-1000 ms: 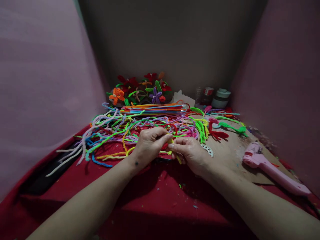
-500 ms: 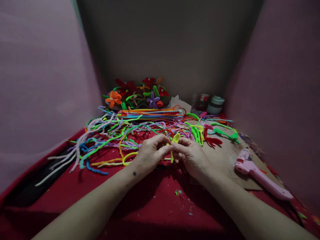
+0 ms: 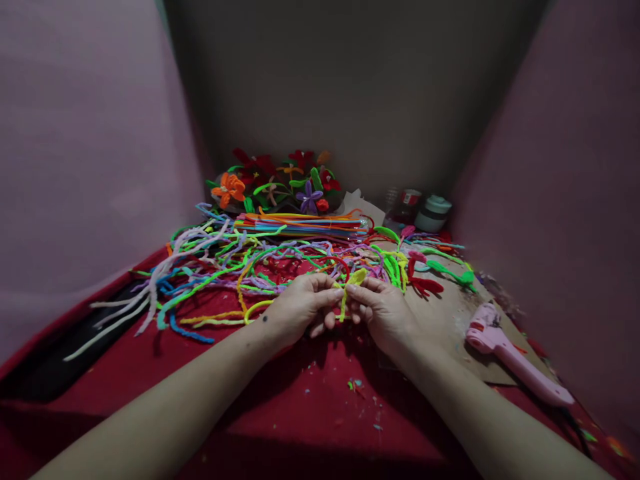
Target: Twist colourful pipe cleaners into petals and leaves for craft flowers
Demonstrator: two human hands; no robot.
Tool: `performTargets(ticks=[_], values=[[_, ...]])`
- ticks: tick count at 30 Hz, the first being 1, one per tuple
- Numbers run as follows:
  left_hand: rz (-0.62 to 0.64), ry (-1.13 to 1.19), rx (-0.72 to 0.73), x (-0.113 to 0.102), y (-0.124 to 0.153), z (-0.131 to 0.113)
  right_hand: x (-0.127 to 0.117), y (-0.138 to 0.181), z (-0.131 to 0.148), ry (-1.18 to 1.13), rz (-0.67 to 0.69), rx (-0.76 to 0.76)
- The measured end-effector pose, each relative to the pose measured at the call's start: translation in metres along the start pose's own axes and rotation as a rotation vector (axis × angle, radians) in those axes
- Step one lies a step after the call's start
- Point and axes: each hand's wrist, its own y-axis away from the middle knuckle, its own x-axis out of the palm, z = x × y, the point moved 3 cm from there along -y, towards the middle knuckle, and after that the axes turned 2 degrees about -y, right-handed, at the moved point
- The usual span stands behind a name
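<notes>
Between my two hands is a yellow pipe cleaner [image 3: 357, 277], its upper part bent into a flat petal-like loop and a short end hanging below. My left hand [image 3: 306, 301] pinches it from the left with thumb and forefinger, the other fingers curled beneath. From the right, my right hand [image 3: 385, 308] grips it close to the base of the loop. The fingertips nearly meet and cover the middle of the yellow piece. Just behind the hands lie tangled pipe cleaners [image 3: 200, 288] in many colours on the red cloth [image 3: 280, 413].
A pink glue gun [image 3: 517, 357] rests on a cardboard sheet [image 3: 450, 333] at the right. Behind stand a bundle of straight pipe cleaners [image 3: 300, 225], pipe-cleaner flowers [image 3: 309, 197] and a lidded jar [image 3: 433, 213]. Small scraps [image 3: 356, 385] dot the cloth in front.
The yellow loop now leans more to the right, and the left fingers have shifted slightly apart from the right ones. Both hands keep their hold. The view has tilted a little.
</notes>
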Motion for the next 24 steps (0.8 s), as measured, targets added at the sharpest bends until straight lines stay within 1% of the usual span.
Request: performTargets(ticks=[1, 4, 7, 11, 16, 20, 24], values=[[-0.006, 0.003, -0.006, 0.001, 0.001, -0.001, -0.001, 0.0, -0.001, 0.004, 0.001, -0.001], [-0.086, -0.035, -0.007, 0.004, 0.004, -0.007, -0.001, -0.001, -0.002, 0.036, 0.005, 0.002], [-0.146, -0.021, 0.006, 0.004, 0.003, -0.01, 0.0, 0.001, 0.0, 0.079, 0.013, 0.002], [-0.149, -0.046, 0.036, 0.0, 0.0, -0.009, 0.005, 0.006, 0.006, 0.144, 0.029, -0.016], [-0.17, -0.125, 0.014, -0.001, 0.001, -0.013, 0.003, 0.006, 0.014, 0.205, -0.059, -0.051], [-0.149, -0.187, 0.048, 0.0, 0.001, -0.012, -0.001, 0.005, 0.016, 0.326, -0.081, -0.138], [-0.103, -0.116, -0.032, -0.001, -0.003, -0.003, 0.0, 0.009, 0.022, 0.581, -0.111, -0.366]])
